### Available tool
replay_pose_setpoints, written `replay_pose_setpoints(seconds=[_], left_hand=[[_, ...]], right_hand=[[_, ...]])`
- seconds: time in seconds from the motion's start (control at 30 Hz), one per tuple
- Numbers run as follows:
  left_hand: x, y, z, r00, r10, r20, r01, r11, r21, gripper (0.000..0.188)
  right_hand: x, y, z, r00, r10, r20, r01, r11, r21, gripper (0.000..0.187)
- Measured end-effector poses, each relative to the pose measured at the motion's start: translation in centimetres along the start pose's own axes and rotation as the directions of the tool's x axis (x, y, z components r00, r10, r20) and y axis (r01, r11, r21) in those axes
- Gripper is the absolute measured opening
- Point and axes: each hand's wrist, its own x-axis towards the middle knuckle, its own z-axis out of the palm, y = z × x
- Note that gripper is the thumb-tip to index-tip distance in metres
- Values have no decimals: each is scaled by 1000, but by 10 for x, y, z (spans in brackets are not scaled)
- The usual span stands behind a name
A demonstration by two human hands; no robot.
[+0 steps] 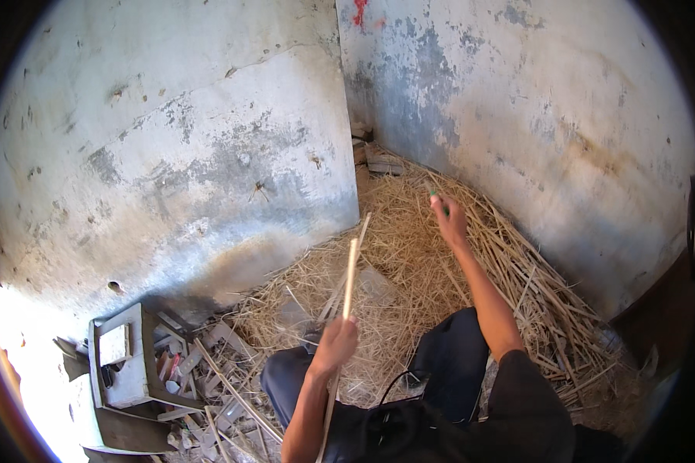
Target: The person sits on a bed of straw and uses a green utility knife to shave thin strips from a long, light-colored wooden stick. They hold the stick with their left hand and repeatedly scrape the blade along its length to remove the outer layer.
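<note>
Sitting with knees bent in dark trousers (287,378), the person has the left hand (337,342) near the left knee, its grip clamped around a pale stick (351,279) that points up and away, slightly tilted. Farther out, the right hand (451,221) has its grip closed on a green-handled tool (445,209), well apart from the stick; the tool's tip is too blurred to read. If it is sharp, a stroke along the stick could skid toward the left fingers, through a knot or a loose hold. The stick looks straight, smooth and woody. Beyond lie tangled, straw-like shavings (398,239), long thin strips (534,282) heaped at right, and flaking, stained plaster walls (517,100).
</note>
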Motion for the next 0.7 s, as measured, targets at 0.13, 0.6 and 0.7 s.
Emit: replay_pose_setpoints(seconds=[0.13,0.6,0.7], left_hand=[[10,2,10,992,51,-114,-49,999,17,28],[12,5,13,985,97,-143,-78,988,133,32],[16,-2,12,971,134,-196,-90,972,216,34]], right_hand=[[-33,-21,14,964,-172,202,183,982,-39,73],[-77,-103,37,699,-615,365,641,765,62,53],[-76,-103,35,691,-650,317,669,740,60,54]])
